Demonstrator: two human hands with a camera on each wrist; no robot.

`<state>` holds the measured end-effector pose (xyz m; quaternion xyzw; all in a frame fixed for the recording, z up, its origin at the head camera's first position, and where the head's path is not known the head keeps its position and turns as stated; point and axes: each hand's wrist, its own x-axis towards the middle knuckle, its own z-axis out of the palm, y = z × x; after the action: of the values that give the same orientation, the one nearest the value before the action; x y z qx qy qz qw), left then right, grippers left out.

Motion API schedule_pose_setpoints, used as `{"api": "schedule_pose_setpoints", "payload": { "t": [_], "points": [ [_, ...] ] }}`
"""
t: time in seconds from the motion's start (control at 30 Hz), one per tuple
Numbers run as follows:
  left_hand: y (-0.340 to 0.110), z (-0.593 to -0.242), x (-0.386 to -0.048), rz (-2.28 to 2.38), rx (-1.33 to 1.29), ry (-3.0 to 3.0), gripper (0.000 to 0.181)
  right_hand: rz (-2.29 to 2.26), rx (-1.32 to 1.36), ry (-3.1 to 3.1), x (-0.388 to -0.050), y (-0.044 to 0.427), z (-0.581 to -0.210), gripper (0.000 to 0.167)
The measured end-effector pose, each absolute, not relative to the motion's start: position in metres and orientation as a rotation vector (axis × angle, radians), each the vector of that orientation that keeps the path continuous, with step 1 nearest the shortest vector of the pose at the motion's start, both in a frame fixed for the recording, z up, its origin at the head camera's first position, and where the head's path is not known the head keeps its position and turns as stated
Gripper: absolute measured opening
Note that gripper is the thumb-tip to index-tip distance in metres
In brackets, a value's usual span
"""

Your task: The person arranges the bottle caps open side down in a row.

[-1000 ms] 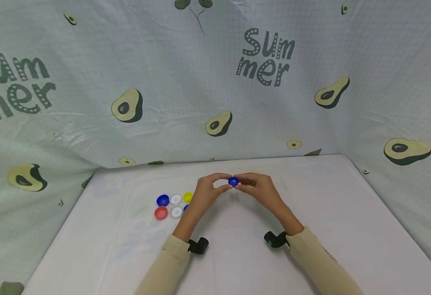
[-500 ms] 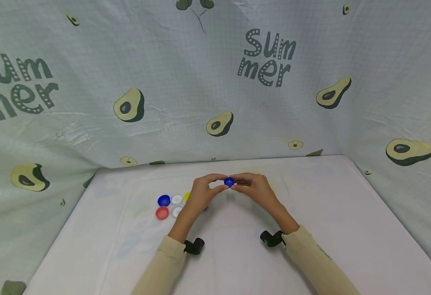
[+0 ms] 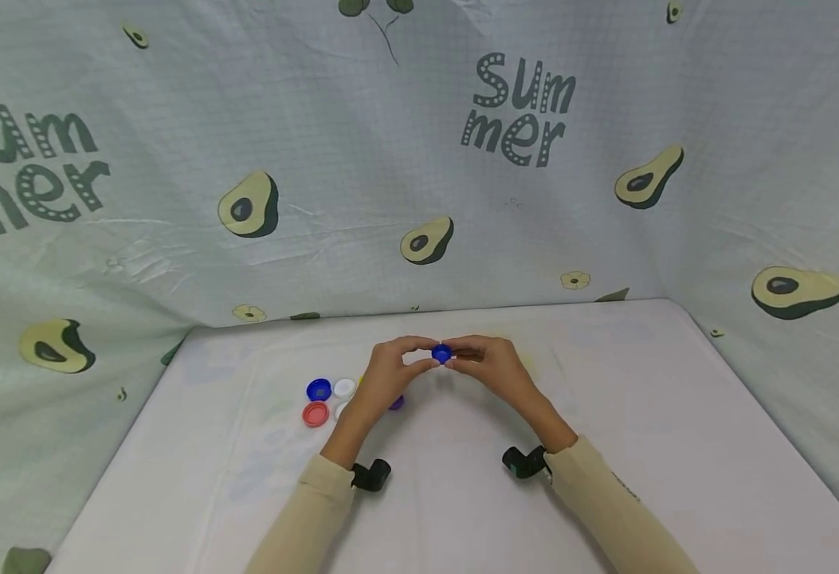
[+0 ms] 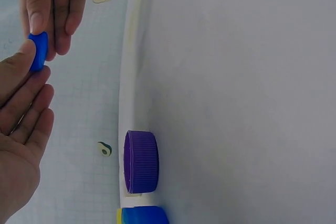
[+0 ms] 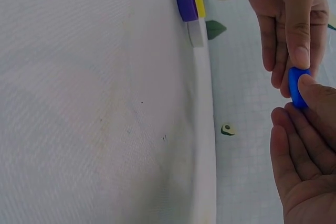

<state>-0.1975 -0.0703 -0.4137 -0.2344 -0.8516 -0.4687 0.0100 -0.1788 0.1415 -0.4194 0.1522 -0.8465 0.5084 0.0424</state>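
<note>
A small blue bottle cap (image 3: 441, 354) is raised over the table, its hollow side toward the head camera. My left hand (image 3: 385, 375) pinches it from the left between thumb and fingers. From the right, my right hand (image 3: 496, 368) pinches the same cap. Both wrist views show the thumbs on one face of the blue cap and fingertips behind it. A purple bottle cap (image 4: 142, 162) stands on the table below the hands, in the left wrist view. Behind my left forearm, part of the group of caps is hidden.
Left of my left hand lie a blue cap (image 3: 319, 390), a red cap (image 3: 315, 414) and a white cap (image 3: 344, 388). Yellow, blue and white caps show beside the purple one in the right wrist view. A printed curtain (image 3: 347, 159) hangs behind the white table (image 3: 677, 414).
Both hands, still pinching the blue cap, have shifted slightly left. The purple cap has come into view beside my left wrist, while the yellow and white caps are more covered.
</note>
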Motion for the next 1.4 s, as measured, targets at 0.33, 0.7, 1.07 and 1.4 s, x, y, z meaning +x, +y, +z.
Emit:
{"api": "schedule_pose_setpoints", "payload": {
  "t": [0.33, 0.7, 1.07, 1.4],
  "points": [
    [-0.079, -0.416, -0.198, -1.415, -0.731, -2.727, 0.031, 1.596, 0.473, -2.615, -0.181, 0.133, -0.426, 0.034],
    [-0.092, -0.419, -0.203, -1.320, -0.758, -2.863, 0.026, 1.571, 0.535, -2.690, -0.186, 0.122, -0.436, 0.032],
    [-0.101, -0.415, -0.201, -1.311, -0.638, -2.906, 0.020, 1.586, 0.533, -2.748, -0.195, 0.109, -0.448, 0.030],
    [-0.094, -0.413, -0.200, -1.177, -0.589, -3.030, 0.019, 1.449, 0.515, -2.884, -0.197, 0.101, -0.444, 0.026]
  ]
}}
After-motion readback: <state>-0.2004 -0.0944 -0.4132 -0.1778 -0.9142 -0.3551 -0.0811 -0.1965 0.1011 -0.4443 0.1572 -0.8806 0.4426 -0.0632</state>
